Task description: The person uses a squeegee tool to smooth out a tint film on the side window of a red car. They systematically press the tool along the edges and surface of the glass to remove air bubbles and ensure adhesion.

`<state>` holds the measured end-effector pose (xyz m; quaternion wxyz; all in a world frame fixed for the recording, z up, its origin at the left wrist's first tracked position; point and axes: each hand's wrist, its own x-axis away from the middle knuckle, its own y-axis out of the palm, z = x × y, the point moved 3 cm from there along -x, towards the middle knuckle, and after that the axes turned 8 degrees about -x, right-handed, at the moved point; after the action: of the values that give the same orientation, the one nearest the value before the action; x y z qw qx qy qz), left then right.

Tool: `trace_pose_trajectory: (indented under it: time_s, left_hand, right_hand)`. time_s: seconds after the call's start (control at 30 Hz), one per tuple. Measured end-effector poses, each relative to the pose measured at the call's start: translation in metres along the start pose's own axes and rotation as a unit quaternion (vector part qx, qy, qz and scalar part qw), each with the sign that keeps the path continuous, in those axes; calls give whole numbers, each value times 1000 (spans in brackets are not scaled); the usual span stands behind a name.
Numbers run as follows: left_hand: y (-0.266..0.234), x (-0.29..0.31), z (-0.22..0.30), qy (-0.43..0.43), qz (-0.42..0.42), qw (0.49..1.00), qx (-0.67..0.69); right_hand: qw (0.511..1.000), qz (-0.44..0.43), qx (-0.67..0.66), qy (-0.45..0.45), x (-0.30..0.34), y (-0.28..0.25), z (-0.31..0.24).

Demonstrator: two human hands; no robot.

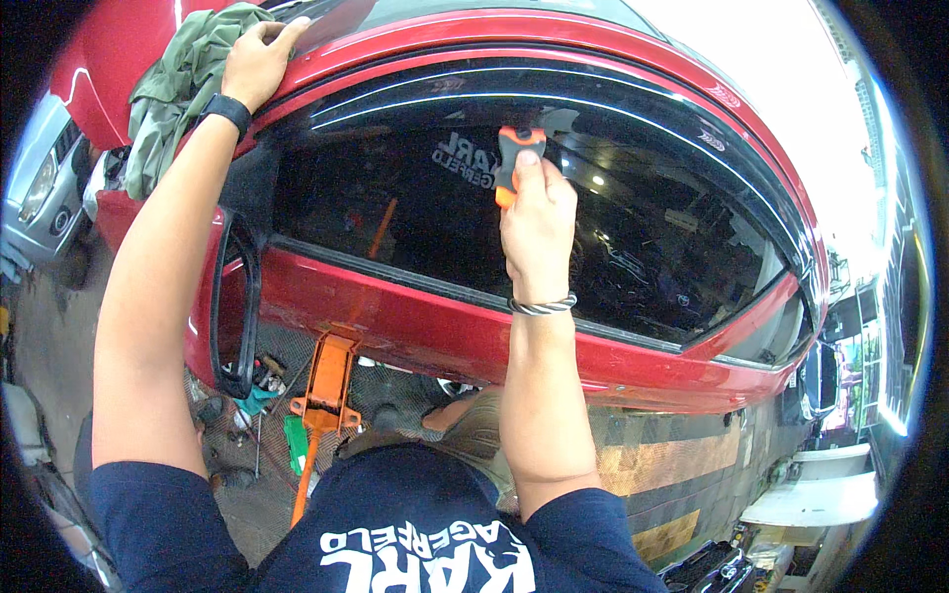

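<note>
Holding tool (512, 156) over window (652, 212), clamped in fingers of right hand (539, 222) with thumb on top (likely for control). Bracing left hand (255, 69) by cloth (170, 94), probably for balance; can't tell left fingers' grip.

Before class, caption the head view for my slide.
Right hand holding orange-trimmed tool at dark window of a red car.
</note>
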<state>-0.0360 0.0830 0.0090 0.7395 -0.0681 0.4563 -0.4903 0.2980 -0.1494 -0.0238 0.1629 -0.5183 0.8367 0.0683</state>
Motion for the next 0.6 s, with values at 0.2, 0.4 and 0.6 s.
trace_pose_trajectory:
  time_s: [0.2, 0.4, 0.6]
  left_hand:
    - [3, 5, 4, 1, -1, 1000, 15]
    - [9, 1, -2, 10, -4, 1000, 16]
    - [0, 1, 1, 0, -11, 1000, -10]
  right_hand:
    - [996, -29, 83, 19, 100, -35, 64]
    - [991, -48, 120, 22, 113, -45, 84]
    - [1000, -7, 1, 22, -1, 5, -14]
